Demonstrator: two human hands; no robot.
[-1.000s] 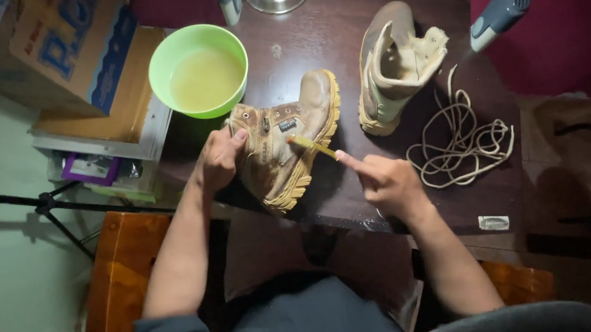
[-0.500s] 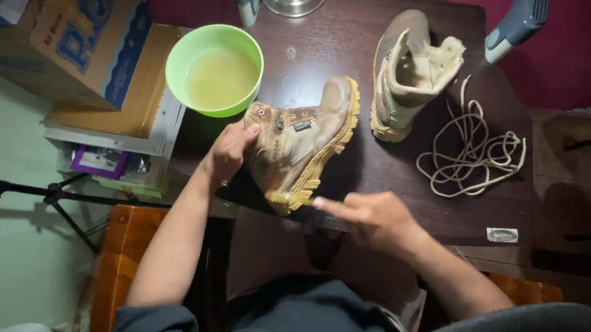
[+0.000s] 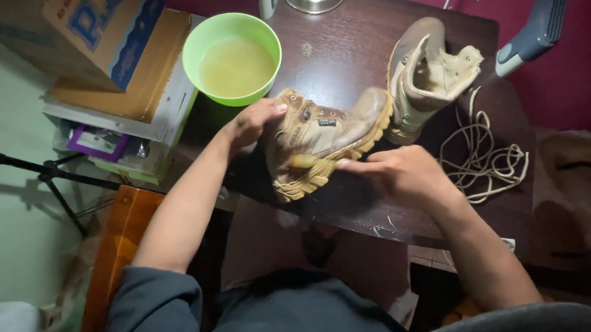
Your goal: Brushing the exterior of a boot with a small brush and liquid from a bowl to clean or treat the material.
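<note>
On the bench, just in front of the green bowl (image 3: pixel 232 58), the left hand (image 3: pixel 250 121) still clamps the tan boot (image 3: pixel 322 140) while the right hand (image 3: pixel 391 174), fingers pinched around something small, has drawn back from its sole between scrubbing strokes.

Tan boot (image 3: pixel 322 137) on its side; sole toward person.

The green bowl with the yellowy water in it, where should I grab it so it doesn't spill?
Take the green bowl by its rim on two opposite sides, hands coming in level from left and right. It is round, has no handle and looks well filled, so a one-sided hold would probably tip it.
</note>
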